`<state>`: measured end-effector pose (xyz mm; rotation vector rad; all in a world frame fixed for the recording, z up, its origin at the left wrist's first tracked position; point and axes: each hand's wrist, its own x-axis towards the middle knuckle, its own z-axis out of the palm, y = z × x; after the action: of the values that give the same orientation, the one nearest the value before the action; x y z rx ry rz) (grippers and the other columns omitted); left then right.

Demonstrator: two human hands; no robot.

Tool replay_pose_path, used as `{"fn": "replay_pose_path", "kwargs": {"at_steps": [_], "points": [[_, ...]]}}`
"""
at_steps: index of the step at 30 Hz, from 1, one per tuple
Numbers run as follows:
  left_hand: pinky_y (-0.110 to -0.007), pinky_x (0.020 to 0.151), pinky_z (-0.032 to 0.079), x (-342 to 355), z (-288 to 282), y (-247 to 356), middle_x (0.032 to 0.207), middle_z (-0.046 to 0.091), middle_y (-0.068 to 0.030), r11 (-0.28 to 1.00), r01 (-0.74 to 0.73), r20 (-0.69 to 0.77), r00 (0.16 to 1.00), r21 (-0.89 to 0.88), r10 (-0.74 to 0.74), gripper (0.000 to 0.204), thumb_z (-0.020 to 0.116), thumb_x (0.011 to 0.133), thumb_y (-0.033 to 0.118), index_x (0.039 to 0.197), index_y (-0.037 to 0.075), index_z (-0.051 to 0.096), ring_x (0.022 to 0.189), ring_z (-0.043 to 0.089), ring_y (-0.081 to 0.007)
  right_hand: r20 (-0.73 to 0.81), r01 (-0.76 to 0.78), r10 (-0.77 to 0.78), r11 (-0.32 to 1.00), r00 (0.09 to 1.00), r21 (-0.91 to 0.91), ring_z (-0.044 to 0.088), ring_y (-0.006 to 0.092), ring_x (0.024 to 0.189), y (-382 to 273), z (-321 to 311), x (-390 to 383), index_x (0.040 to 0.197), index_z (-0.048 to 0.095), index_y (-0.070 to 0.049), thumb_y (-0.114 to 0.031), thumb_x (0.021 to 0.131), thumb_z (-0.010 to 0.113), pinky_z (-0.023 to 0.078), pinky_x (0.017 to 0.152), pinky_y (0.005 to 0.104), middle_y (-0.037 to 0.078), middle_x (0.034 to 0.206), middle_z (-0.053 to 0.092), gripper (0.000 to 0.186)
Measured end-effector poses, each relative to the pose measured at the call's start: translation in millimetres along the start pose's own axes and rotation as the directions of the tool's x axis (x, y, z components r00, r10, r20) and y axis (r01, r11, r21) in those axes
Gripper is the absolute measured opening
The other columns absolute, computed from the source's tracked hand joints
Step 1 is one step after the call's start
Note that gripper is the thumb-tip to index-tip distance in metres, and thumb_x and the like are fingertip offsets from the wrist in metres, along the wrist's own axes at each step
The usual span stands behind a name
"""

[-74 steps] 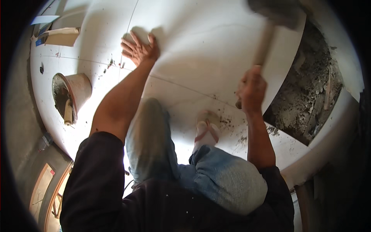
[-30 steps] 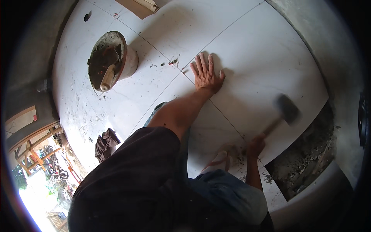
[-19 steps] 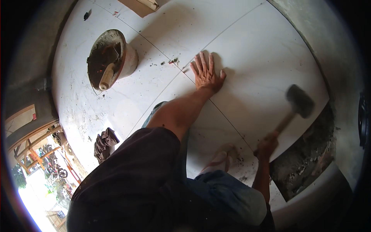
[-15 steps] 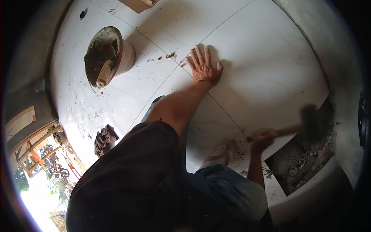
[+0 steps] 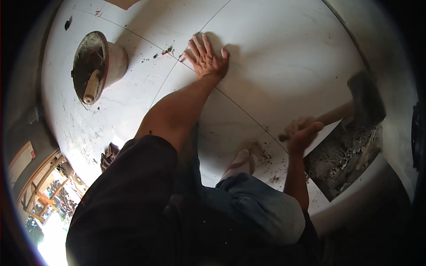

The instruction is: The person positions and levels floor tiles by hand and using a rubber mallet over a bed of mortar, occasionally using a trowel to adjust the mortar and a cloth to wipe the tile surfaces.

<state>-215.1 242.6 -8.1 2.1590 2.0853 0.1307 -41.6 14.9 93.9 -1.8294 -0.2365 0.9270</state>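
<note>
My left hand (image 5: 207,60) lies flat with spread fingers on a large white floor tile (image 5: 284,53), beside the joint where tiles meet. In my right hand (image 5: 303,135) is the wooden handle of a mallet (image 5: 366,98); the fingers wrap round it near its end. The mallet's dark, blocky head is raised at the right, close to the wall and above the edge of an untiled patch. Whether the head touches anything cannot be made out.
A mortar-stained bucket (image 5: 117,62) stands tilted at the left, with a wooden-handled trowel (image 5: 92,86) inside. Rough mortar and rubble fill the untiled patch (image 5: 341,162) by the right wall. My foot (image 5: 239,162) rests near scattered crumbs. Dark crumpled cloth (image 5: 109,155) lies at the left.
The mallet's head has come up and shows sharper than before, still in my right hand. My left hand stays flat on the tile. The whole view has shifted, moving the bucket leftward.
</note>
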Motion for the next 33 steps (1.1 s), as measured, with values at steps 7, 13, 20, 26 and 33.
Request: {"fn": "replay_pose_path", "kwargs": {"at_steps": [7, 13, 20, 26, 33], "points": [[-0.056, 0.113, -0.003, 0.8, -0.6, -12.7, 0.157, 0.004, -0.018, 1.0, -0.016, -0.007, 1.0, -0.002, 0.016, 0.079, 0.036, 0.089, 0.051, 0.15, 0.006, 0.013, 0.145, -0.003, -0.0346, 0.024, -0.067, 0.064, 0.983, 0.998, 0.172, 0.04, 0.0129, 0.04, -18.2, -18.4, 14.2, 0.068, 0.041, -0.008, -0.071, 0.089, 0.03, 0.03, 0.038, 0.0283, -0.003, 0.051, 0.038, 0.068], [-0.056, 0.113, -0.005, 7.6, 1.3, 0.0, 0.156, 0.005, -0.0206, 0.999, -0.047, 0.019, 0.999, -0.014, 0.047, 0.08, 0.036, 0.089, 0.051, 0.15, 0.006, 0.012, 0.144, -0.004, -0.0354, 0.182, 0.229, -0.145, 0.731, 0.973, -0.643, 0.043, 0.0153, 0.045, 43.7, -45.7, 38.2, 0.068, 0.045, -0.007, -0.062, 0.095, 0.032, 0.037, 0.044, 0.0297, 0.003, 0.053, 0.041, 0.063], [-0.059, 0.112, 0.003, -65.5, -1.1, -11.5, 0.153, 0.009, -0.0264, 0.916, -0.4, 0.074, 0.915, 0.027, 0.397, 0.078, 0.044, 0.09, 0.047, 0.149, 0.006, 0.015, 0.142, 0.001, -0.0434, 0.023, 0.134, -0.137, 0.901, 0.99, -0.413, 0.047, 0.0183, 0.057, 66.4, -31.6, 15.1, 0.07, 0.051, 0.001, -0.054, 0.097, 0.036, 0.042, 0.057, 0.038, 0.009, 0.061, 0.05, 0.064], [-0.061, 0.111, 0.004, -166.0, -3.9, -21.6, 0.153, 0.007, -0.0268, 0.892, -0.45, 0.226, 0.874, 0.044, 0.43, 0.08, 0.044, 0.09, 0.048, 0.147, -0.001, 0.016, 0.142, 0.004, -0.0442, -0.151, 0.092, -0.152, 0.935, 0.977, -0.342, 0.045, 0.0151, 0.052, 80.8, -5.3, 14.1, 0.063, 0.049, 0.0, -0.062, 0.094, 0.036, 0.039, 0.054, 0.0353, 0.004, 0.053, 0.045, 0.07], [-0.061, 0.111, 0.005, -198.8, -14.3, -35.7, 0.155, 0.008, -0.0186, 0.812, -0.583, 0.309, 0.776, 0.02, 0.549, 0.081, 0.043, 0.09, 0.05, 0.148, 0.003, 0.013, 0.144, 0.005, -0.0363, -0.075, -0.24, 0.234, 0.966, 0.969, -0.095, 0.041, 0.0128, 0.037, 60.2, -9.5, 9.7, 0.059, 0.042, -0.008, -0.067, 0.092, 0.034, 0.037, 0.037, 0.029, 0.001, 0.047, 0.039, 0.068]]}}
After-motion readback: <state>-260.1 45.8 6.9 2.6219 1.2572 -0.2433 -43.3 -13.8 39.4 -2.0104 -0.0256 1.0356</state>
